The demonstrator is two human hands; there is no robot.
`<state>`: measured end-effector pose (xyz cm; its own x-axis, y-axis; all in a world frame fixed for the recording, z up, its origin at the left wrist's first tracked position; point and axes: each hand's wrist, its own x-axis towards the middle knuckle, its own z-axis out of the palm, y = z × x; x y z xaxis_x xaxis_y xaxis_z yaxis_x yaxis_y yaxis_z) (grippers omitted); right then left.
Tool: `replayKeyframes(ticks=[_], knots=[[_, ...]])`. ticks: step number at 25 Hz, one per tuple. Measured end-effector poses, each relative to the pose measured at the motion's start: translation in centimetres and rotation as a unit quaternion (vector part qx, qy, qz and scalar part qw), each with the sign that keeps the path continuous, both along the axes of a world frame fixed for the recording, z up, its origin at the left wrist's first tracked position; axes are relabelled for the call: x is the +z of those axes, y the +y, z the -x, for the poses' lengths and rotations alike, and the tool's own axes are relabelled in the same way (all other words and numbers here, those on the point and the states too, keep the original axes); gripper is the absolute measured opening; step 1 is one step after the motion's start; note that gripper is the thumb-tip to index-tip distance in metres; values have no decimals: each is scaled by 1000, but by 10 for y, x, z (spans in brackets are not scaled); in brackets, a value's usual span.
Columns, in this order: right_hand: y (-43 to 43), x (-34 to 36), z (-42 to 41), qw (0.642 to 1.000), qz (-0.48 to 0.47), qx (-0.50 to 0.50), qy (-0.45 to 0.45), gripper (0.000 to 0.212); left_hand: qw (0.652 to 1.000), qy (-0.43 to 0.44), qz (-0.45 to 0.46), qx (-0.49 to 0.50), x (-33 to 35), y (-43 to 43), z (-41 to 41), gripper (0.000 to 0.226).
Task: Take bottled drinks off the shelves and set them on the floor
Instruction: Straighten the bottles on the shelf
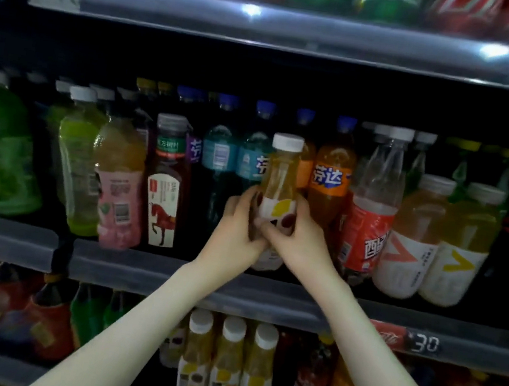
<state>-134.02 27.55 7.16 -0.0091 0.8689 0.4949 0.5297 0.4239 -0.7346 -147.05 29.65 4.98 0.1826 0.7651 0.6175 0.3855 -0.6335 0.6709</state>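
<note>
1. Dimly lit shop shelving is filling the view, with bottled drinks standing in rows on three tiers behind a grey shelf rail (139, 271).
2. Both bare arms are reaching up to the middle tier. The left hand (236, 223) is curling around the left side of a yellow juice bottle (282, 177), and the right hand (298, 240) is gripping its right side.
3. That white-capped juice bottle is being held upright at the front of the middle tier, just beside an orange soda bottle (330, 183). Whether its base is resting on the shelf cannot be told.
4. A dark horse-label bottle (165, 187) is standing further left, and a red-labelled clear bottle (369, 221) is leaning at the right.
5. Three matching juice bottles (227, 367) are standing side by side on the tier below, near a price tag (426, 343) reading 30.
</note>
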Motion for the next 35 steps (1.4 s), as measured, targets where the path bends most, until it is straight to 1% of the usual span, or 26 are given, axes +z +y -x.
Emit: replayKeyframes(ticks=[2,3,5,6,7,8,9,11,14,16,18,20,21,22,23,24,27,28,30,31,33,35], knots=[[-7,-2,2,999,-13,4,35,59,999,11,-24,-24,-1,-6,4,78],[-14,-6,4,998,-40,3,54,60,998,19,-52,-34,-3,-11,7,77],[-28,-18,7,988,-132,-15,79,62,986,29,-156,-43,-8,-24,14,74],[-35,-24,10,980,-181,-27,73,65,977,31,-204,-48,-10,-30,18,74],[-41,-30,14,974,-214,-39,64,69,970,30,-234,-57,-11,-37,22,74],[-47,-34,19,970,-232,-48,55,73,968,25,-243,-63,-11,-44,27,73],[-53,-38,23,970,-233,-47,48,75,969,18,-237,-66,-13,-53,33,71],[-67,-47,34,974,-221,-24,33,72,973,2,-223,-55,-27,-70,48,60],[-92,-80,55,975,-216,55,2,63,979,-7,-205,-7,-73,-101,73,45],[-105,-109,68,976,-178,124,-20,62,989,-8,-151,-6,-115,-120,87,39],[-107,-141,81,982,-75,172,-25,65,998,11,-54,9,-156,-132,103,48],[-98,-172,93,981,47,185,23,67,997,55,58,17,-174,-137,118,67],[-91,-187,96,979,93,176,49,64,992,78,96,10,-174,-137,122,76],[-84,-198,101,978,122,157,60,61,990,87,110,3,-172,-137,125,80],[-78,-207,104,979,138,138,57,58,991,84,107,11,-166,-137,124,79],[-73,-213,107,981,143,127,43,56,991,77,100,35,-159,-139,122,75],[-60,-217,119,978,157,134,-37,58,979,79,86,165,-154,-128,119,60],[-58,-216,121,974,167,139,-63,59,974,86,86,193,-158,-121,121,56],[-54,-215,118,969,170,139,-111,60,966,87,114,213,-167,-108,125,53],[-54,-214,114,971,150,130,-135,60,963,83,135,217,-173,-103,128,54],[-59,-216,95,980,71,79,-170,60,960,84,152,222,-181,-93,131,55],[-62,-226,70,977,-12,-25,-213,63,961,86,140,223,-180,-80,133,54]])
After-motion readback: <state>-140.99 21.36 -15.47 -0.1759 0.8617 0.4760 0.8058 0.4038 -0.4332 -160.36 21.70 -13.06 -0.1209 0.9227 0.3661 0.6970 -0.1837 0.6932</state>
